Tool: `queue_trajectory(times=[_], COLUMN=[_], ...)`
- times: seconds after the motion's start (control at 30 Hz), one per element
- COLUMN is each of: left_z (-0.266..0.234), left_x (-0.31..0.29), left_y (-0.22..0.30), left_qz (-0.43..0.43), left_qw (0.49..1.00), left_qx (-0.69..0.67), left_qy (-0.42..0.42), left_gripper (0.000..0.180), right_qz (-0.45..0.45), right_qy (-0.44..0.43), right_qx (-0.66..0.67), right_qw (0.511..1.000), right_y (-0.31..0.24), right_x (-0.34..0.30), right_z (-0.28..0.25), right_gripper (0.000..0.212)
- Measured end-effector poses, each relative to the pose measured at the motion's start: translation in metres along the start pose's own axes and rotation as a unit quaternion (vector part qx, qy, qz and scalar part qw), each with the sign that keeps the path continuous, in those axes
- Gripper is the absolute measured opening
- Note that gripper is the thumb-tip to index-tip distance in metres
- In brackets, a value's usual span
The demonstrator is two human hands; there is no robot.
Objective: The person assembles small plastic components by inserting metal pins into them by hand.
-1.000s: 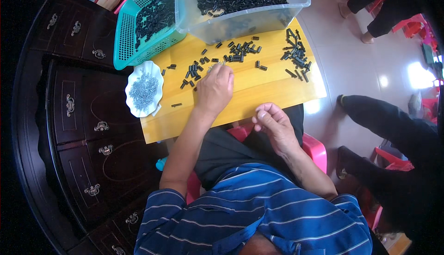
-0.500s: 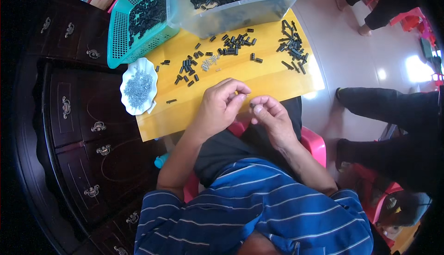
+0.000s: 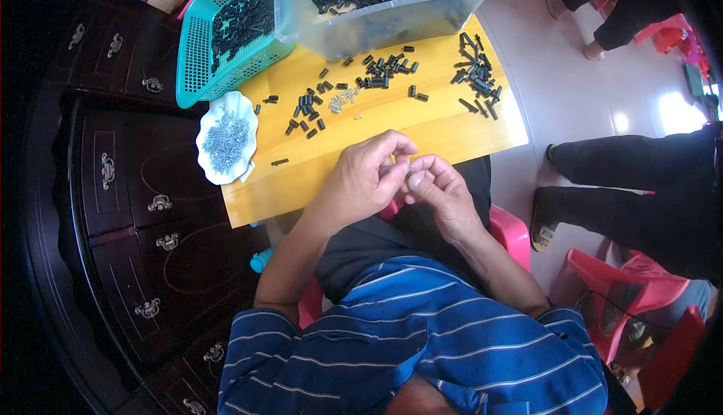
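Part (image 3: 410,168), mostly hidden, between pinched fingers (image 3: 426,162) of right hand (image 3: 447,194); left hand (image 3: 363,175) just beside, its hold unclear

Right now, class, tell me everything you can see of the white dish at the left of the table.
The white dish has a wavy, scalloped rim and a smooth, glossy look, perhaps plastic or ceramic. It lies open side up, holding a heap of small silvery pieces. It sits at the left edge of the yellow tabletop, seemingly jutting past it, close to the teal basket; whether they touch is unclear. A small white corner shows at its lower right. Neither hand touches it.
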State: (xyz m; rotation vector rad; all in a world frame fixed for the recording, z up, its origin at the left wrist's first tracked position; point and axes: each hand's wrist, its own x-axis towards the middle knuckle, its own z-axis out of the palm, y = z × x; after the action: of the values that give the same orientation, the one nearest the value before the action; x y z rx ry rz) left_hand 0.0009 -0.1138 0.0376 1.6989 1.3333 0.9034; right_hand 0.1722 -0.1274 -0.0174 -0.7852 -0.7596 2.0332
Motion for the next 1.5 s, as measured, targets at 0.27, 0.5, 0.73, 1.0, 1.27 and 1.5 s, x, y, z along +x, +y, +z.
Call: queue_trajectory(times=[0.27, 0.5, 0.73, 1.0, 1.27, 1.5], left_z=[-0.017, -0.032, -0.031, -0.023, -0.008, 0.002], left_x=[0.001, 0.002, -0.002, -0.007, -0.014, -0.014], left_y=[-0.041, -0.062, -0.059, -0.044, -0.009, -0.006], left_qz=[-0.001, 0.001, -0.039, -0.032, -0.055, -0.029], left_qw=[0.990, 0.947, 0.966, 0.990, 0.998, 0.999], left_qx=[0.129, 0.295, 0.236, 0.110, 0.001, 0.011], left_qy=[0.055, 0.132, 0.096, 0.082, 0.029, 0.009], left_gripper=[0.017, 0.026, 0.029, 0.025, 0.023, 0.024], right_qz=[0.020, 0.029, 0.035, 0.014, 0.024, 0.053], right_qy=[0.028, 0.026, 0.041, 0.027, 0.014, 0.032], right_qx=[0.005, 0.028, 0.016, 0.024, 0.062, 0.093], right_qw=[0.999, 0.999, 0.998, 0.999, 0.998, 0.994], right_y=[-0.002, -0.003, -0.003, -0.001, 0.004, 0.000], right_x=[-0.001, -0.001, 0.000, -0.002, 0.001, 0.002], right_z=[-0.001, 0.001, 0.000, -0.001, -0.010, -0.008], right_gripper=[0.018, 0.017, 0.017, 0.016, 0.015, 0.013])
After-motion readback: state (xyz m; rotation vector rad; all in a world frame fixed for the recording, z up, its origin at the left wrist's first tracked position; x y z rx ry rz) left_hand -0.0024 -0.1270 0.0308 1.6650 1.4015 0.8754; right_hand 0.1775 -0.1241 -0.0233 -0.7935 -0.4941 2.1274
